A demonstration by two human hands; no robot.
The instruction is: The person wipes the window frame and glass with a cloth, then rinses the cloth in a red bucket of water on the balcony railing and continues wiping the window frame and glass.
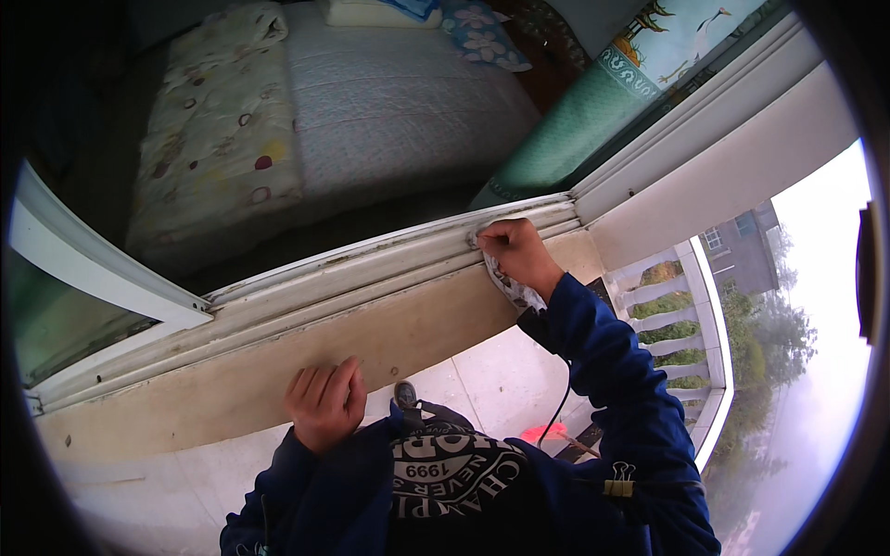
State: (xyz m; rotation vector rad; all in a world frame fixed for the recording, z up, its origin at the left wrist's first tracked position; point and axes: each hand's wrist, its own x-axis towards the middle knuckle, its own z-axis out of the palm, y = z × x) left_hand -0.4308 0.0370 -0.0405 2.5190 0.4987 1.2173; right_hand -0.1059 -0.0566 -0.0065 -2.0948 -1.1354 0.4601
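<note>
My right hand [518, 251] grips a pale patterned cloth [513, 286] and presses it to the white window track [389, 251] near its right end. Part of the cloth hangs below my fingers over the beige sill [278, 368]. The track's grooves carry dark grime in places. My left hand [327, 403] hovers near the front edge of the sill with its fingers curled in. I see nothing in it, though the inside of the palm is hidden.
A sliding sash [104, 254] stands at the left. Beyond the opening are a bed [403, 104] with a folded quilt [215, 139] and a green curtain [556, 139]. On the right runs a balcony balustrade [706, 326]. A pink object [544, 432] lies on the tiled floor [466, 361].
</note>
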